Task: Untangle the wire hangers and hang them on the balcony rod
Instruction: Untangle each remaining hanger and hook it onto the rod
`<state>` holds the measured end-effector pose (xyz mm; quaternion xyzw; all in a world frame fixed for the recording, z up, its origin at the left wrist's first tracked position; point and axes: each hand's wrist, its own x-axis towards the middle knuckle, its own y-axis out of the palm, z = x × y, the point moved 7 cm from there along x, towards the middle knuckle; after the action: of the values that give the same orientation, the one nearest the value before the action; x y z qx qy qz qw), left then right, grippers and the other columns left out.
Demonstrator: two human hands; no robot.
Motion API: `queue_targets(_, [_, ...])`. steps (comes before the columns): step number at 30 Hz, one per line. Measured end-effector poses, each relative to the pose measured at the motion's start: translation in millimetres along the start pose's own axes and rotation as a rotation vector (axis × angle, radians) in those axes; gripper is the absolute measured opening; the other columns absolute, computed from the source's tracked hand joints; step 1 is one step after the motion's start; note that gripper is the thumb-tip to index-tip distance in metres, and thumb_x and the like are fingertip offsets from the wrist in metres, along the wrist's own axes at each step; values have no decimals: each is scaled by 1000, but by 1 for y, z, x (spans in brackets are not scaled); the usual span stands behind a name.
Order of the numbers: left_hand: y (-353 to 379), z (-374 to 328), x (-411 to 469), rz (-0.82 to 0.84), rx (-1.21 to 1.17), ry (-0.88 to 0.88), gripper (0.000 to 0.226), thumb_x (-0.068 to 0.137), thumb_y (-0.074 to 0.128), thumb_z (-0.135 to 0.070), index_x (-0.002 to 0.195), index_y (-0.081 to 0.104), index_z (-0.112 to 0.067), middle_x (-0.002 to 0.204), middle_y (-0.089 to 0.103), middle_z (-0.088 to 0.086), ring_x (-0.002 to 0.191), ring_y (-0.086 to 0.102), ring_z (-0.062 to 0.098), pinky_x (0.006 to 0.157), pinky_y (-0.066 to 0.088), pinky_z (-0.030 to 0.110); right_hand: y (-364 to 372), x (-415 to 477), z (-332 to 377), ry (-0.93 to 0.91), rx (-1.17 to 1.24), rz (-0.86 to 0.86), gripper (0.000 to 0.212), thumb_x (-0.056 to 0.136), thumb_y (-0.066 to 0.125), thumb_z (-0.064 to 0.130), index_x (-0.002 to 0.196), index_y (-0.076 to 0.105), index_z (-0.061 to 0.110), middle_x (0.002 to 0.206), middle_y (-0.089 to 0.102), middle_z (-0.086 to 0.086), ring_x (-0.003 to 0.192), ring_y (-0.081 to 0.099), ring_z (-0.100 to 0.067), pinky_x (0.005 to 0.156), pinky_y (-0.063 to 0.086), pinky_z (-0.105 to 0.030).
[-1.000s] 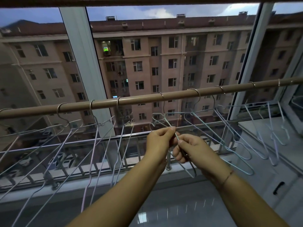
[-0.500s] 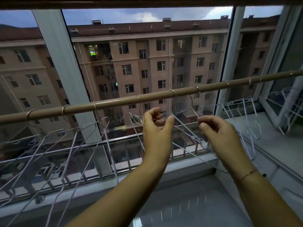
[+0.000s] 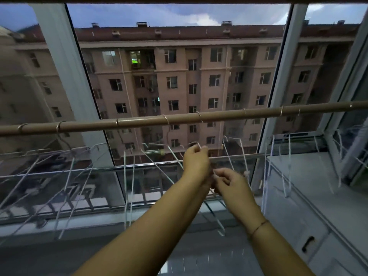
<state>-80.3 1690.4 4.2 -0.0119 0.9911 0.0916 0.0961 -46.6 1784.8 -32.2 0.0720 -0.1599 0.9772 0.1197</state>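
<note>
Both hands have come back together since half a second ago, when they were spread apart, and they are now working below the balcony rod (image 3: 199, 118) near the middle of the view. The left hand (image 3: 196, 163) is reaching up with its fingers pinched shut on the curved hook of a wire hanger (image 3: 216, 224), just under the rod but not touching it. The right hand (image 3: 232, 183) is sitting lower and just beside the left wrist, its fingers curling closed around thin wire; which strand it is gripping is too blurred to tell. The held hanger is pale, thin and light blue-white, and its lower body is trailing down between the two forearms, ending in a rounded corner above the floor.

More wire hangers (image 3: 127, 176) of the same pale colour are hanging along the brown rod, their hooks looping over it at intervals from the far left to the far right. Those on the left are slanting and overlapping one another, while several on the right are hanging in front of the white counter (image 3: 310, 188). A thin cord bracelet (image 3: 258, 228) is circling the right wrist. Beyond the window glass an apartment block (image 3: 179, 80) is standing under a dusky sky.
</note>
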Motion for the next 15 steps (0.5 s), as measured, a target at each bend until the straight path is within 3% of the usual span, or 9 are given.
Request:
queue_targets(4, [8, 0, 11, -71, -92, 20, 17, 92, 45, 0, 90, 59, -10, 68, 48, 5, 62, 44, 14, 56, 38, 24, -8, 13, 11, -65, 51, 38, 18, 93, 49, 20, 85, 65, 21, 78, 66, -3, 71, 60, -14, 62, 49, -28])
queue_targets(6, [9, -6, 18, -118, -113, 33, 20, 92, 47, 1, 95, 62, -12, 71, 53, 4, 64, 47, 14, 60, 41, 25, -7, 23, 15, -53, 103, 42, 17, 93, 49, 20, 88, 65, 22, 78, 67, 0, 70, 60, -9, 61, 46, -22])
queue_targets(8, [10, -9, 27, -146, -161, 42, 23, 91, 49, 0, 105, 65, -9, 74, 56, 5, 66, 51, 15, 67, 45, 28, -5, 31, 14, -35, 122, 39, 18, 93, 49, 22, 86, 65, 26, 80, 69, -1, 75, 63, -13, 65, 50, -29])
queue_targets(11, [9, 1, 33, -149, -144, 14, 28, 91, 55, -5, 118, 63, -7, 101, 65, 8, 93, 59, 21, 88, 49, 34, 1, 31, 8, -2, 161, 76, 20, 94, 48, 21, 84, 65, 23, 81, 68, -3, 75, 63, -15, 69, 53, -31])
queue_targets(13, [4, 12, 37, -157, -114, -7, 31, 91, 55, -5, 122, 61, -6, 117, 65, 12, 97, 59, 22, 85, 49, 31, 4, 28, -3, 29, 138, 90, 20, 94, 47, 24, 91, 66, 18, 82, 67, -3, 76, 61, -15, 72, 53, -34])
queue_targets(15, [-3, 24, 40, -186, -85, -14, 31, 91, 54, -3, 122, 60, -4, 117, 65, 14, 88, 58, 19, 75, 47, 28, 3, 27, -16, 59, 100, 82, 23, 94, 46, 30, 102, 64, 19, 92, 66, 0, 87, 61, -16, 81, 52, -36])
